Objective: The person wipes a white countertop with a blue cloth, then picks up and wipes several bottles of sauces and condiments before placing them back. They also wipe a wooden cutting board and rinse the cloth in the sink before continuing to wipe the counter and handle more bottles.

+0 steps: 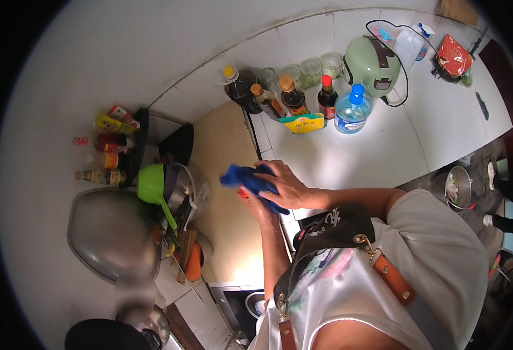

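Observation:
A blue cloth (250, 179) is bunched between my two hands, above a tan board-like surface. My right hand (285, 186) lies over it from the right, its fingers bent onto the fabric. My left hand (253, 204) presses against the cloth from below, and most of its fingers are hidden by it. A small red patch (242, 193) shows by the left fingers; what it is I cannot tell. The left forearm looks wet. The tan surface (230, 144) runs beneath and beyond the hands.
Sauce bottles (292, 94), a yellow-green packet (303, 123), a blue-capped jug (352, 113), glass jars (311, 70) and a green appliance (372, 65) stand on white tiles. Left are a green ladle (151, 183), a metal lid (112, 232) and a knife holder (193, 260). Another person's feet (490, 197) show right.

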{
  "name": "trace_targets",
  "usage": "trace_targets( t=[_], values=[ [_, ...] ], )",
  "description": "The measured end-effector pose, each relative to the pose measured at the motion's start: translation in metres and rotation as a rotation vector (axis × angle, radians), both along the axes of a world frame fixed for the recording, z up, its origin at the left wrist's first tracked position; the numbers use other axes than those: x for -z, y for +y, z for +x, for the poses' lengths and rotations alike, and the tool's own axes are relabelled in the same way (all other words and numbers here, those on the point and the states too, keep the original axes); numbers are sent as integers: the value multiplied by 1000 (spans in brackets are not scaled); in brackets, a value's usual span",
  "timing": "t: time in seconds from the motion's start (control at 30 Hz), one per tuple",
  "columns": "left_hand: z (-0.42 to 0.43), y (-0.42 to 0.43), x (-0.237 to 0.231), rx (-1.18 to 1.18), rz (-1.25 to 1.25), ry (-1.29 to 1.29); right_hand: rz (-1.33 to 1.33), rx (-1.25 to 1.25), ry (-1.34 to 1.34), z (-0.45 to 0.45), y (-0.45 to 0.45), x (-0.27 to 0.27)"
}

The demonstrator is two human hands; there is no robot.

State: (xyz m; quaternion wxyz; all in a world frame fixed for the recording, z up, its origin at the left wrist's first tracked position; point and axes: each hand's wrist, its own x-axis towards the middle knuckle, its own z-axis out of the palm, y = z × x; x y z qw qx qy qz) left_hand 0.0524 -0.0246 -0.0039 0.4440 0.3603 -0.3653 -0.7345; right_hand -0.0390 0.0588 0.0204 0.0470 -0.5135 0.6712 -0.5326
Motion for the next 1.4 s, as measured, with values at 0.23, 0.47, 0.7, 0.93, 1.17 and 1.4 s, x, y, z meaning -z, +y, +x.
trace_targets(
  t=[0.23, 0.47, 0.7, 0.93, 1.17, 1.4],
  values=[
    [-44, -17, 8, 194, -152, -200, 457, -20, -475, -57, 54, 90],
    [-143, -44, 23, 418, -251, -331, 640, -209, -392, -60, 86, 127],
    [-181, -82, 88, 549, -418, -306, 653, -210, -589, -69, 64, 108],
    [-171, -85, 87, 624, -611, -559, 707, -214, -621, -75, 51, 117],
    [-94, -257, -42, -457, -805, -454, 623, -271, -567, -81, 49, 124],
    [10, -409, -200, -1423, -1121, -893, 601, -275, -531, -75, 43, 118]
  ],
)
